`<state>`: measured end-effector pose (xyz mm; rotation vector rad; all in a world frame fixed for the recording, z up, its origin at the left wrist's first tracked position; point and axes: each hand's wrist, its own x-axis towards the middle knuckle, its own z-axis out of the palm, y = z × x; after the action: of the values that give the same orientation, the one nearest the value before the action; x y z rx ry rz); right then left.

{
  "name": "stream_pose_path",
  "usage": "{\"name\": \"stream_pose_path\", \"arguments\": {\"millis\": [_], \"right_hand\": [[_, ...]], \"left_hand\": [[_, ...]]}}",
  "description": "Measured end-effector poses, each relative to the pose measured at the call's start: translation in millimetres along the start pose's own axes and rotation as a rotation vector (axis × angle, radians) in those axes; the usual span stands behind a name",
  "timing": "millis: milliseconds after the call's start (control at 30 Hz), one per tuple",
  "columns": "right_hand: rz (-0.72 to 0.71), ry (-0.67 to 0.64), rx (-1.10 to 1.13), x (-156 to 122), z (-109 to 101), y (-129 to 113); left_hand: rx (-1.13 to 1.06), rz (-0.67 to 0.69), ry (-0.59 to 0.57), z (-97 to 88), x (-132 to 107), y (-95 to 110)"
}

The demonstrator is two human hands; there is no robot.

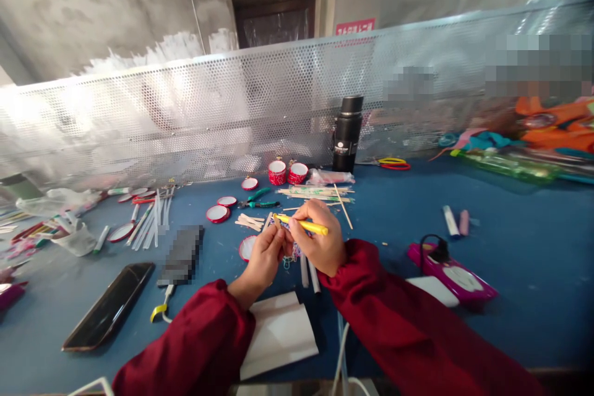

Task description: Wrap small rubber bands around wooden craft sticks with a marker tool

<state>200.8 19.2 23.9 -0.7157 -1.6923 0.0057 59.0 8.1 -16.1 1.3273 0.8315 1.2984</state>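
A yellow marker pen (312,226) is pinched in my right hand (325,241), its tip pointing left. My left hand (265,253) is closed on a short wooden stick (277,221), and the pen's tip is close to or touching the stick; I cannot tell which. Just beyond my left hand lie cut wooden sticks (249,221), and green-handled pliers (260,198) rest farther back. A round red-rimmed lid (245,249) is partly hidden by my left hand. Small coloured clips or rings (288,260) lie beneath my hands.
White folded paper (281,337) lies near the front edge. A black phone (109,306) and a dark power bank (183,253) are on the left. A black bottle (348,136) stands by the perforated metal screen (208,117). A magenta power strip (477,288) lies right.
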Motion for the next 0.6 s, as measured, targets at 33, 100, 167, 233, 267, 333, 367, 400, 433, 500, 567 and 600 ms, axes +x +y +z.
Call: {"name": "stream_pose_path", "arguments": {"millis": [33,100,167,233,267,333,367,400,433,500,567,600], "right_hand": [[0.002,0.005,-0.007,0.0,-0.1,0.1],[0.005,0.012,-0.014,-0.3,-0.3,-0.2],[0.001,0.007,-0.005,-0.7,-0.1,-0.9],[-0.012,-0.012,0.001,-1.3,0.5,-1.3],[-0.019,-0.022,-0.002,-1.4,0.7,-1.3],[-0.021,-0.031,-0.016,-1.4,1.0,-0.7],[-0.016,-0.026,-0.024,-1.2,1.0,-0.3],[-0.008,-0.017,-0.03,-1.1,0.8,0.2],[0.0,-0.006,-0.033,-0.9,0.6,0.7],[0.013,0.007,-0.025,-0.8,0.3,1.1],[0.011,-0.005,-0.011,-1.1,0.3,0.9],[0.003,-0.016,-0.009,-1.2,0.4,0.8]], "left_hand": [[0.002,0.004,-0.002,-0.5,0.2,-0.5],[0.003,0.009,-0.002,-1.3,0.7,-1.3],[0.002,0.011,0.002,-1.8,1.2,-2.0],[0.006,0.017,0.002,-2.1,1.5,-2.4],[0.011,0.022,0.001,-2.2,1.5,-2.5],[0.021,0.034,-0.003,-2.7,1.6,-2.9],[0.023,0.041,-0.004,-3.0,1.7,-3.1],[0.023,0.047,-0.006,-3.3,1.7,-3.2],[0.022,0.053,-0.007,-3.5,1.8,-3.3],[0.018,0.057,-0.012,-3.6,1.9,-3.2],[0.014,0.053,-0.018,-3.3,2.2,-2.8],[0.015,0.053,-0.019,-3.1,2.4,-2.6]]}}
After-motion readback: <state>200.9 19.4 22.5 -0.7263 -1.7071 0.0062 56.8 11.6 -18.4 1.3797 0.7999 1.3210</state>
